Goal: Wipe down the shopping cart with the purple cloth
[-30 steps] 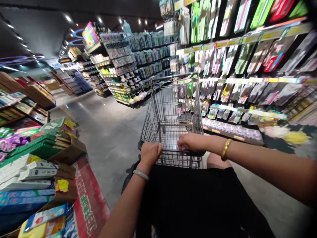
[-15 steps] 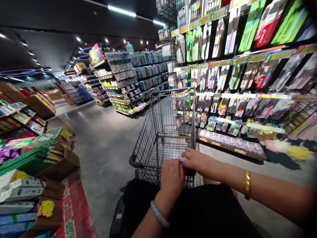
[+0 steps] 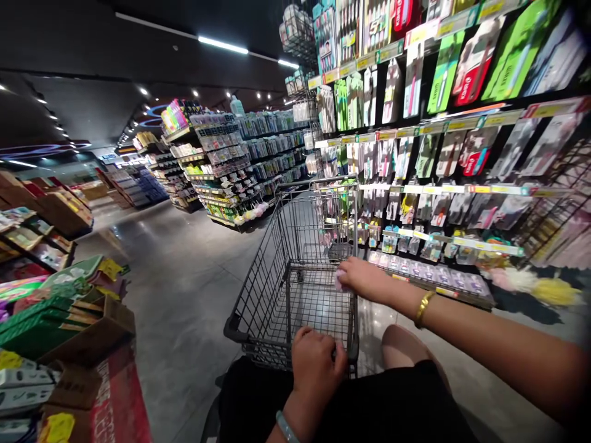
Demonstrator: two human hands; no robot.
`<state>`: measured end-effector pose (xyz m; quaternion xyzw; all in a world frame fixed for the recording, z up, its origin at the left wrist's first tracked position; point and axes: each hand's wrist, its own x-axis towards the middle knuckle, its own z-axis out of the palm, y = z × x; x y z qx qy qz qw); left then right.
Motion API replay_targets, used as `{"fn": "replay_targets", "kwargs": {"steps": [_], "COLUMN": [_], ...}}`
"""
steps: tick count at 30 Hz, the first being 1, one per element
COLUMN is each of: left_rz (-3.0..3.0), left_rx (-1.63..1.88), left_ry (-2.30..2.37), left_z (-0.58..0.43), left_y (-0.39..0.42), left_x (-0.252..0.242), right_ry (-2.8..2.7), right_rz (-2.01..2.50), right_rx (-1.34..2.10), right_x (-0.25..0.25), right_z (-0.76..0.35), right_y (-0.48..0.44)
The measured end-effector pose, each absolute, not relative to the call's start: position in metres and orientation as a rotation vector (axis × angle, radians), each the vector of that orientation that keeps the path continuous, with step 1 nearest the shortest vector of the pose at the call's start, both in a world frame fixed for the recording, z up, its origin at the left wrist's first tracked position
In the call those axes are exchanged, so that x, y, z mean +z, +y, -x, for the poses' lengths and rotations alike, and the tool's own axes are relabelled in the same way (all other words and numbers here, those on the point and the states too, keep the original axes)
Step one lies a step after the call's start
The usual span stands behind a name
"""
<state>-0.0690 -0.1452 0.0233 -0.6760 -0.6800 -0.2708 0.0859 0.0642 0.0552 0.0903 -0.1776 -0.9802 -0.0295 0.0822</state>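
Observation:
My right hand [image 3: 362, 277] pinches a small pale purple thing [image 3: 340, 280], soft-looking like a crumpled wipe or cloth. It is over the right side rim of a dark wire shopping cart [image 3: 258, 289], and a gold bangle [image 3: 423, 309] circles that wrist. Closer to me, my left hand [image 3: 317, 363] is curled into a fist by the near end of the cart, its palm hidden. A pale green bangle [image 3: 286, 427] sits on the left wrist. Through the wires the cart's basket floor [image 3: 318, 307] shows bare mesh.
On the right, a tall rack holds hanging packets [image 3: 471, 80] and price strips [image 3: 415, 187]. Boxed goods [image 3: 83, 326] stand on a red-edged display [image 3: 122, 394] at the left. More shelves [image 3: 217, 166] line the far side beyond the grey floor [image 3: 180, 277].
My hands were together at the near part of the cart and are now apart. The right has moved forward with the pale purple thing; the left has come back towards me.

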Motion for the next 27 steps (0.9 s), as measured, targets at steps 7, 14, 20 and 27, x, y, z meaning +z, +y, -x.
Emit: {"fn": "replay_targets", "kwargs": {"steps": [7,14,20,27], "left_rz": [1.991,2.054,2.146,2.318], "left_rx": [-0.829,-0.794,-0.772,-0.648], "left_ry": [-1.872,-1.732,-1.778,-1.834], "left_z": [0.079,0.109,0.142,0.166], "left_y": [-0.165,-0.184,-0.198,-0.195], "left_x": [0.024,0.021,0.021,0.035], "right_ry": [-3.014,-3.009,-2.980,-2.971], "right_rz": [0.870,0.718,0.695,0.822], "right_rx": [-0.205,-0.236,-0.143,-0.074], "right_x": [0.101,0.086,0.092,0.098], "right_z": [-0.042,-0.041,-0.039,-0.037], "right_y": [0.079,0.037,0.018,0.000]}}
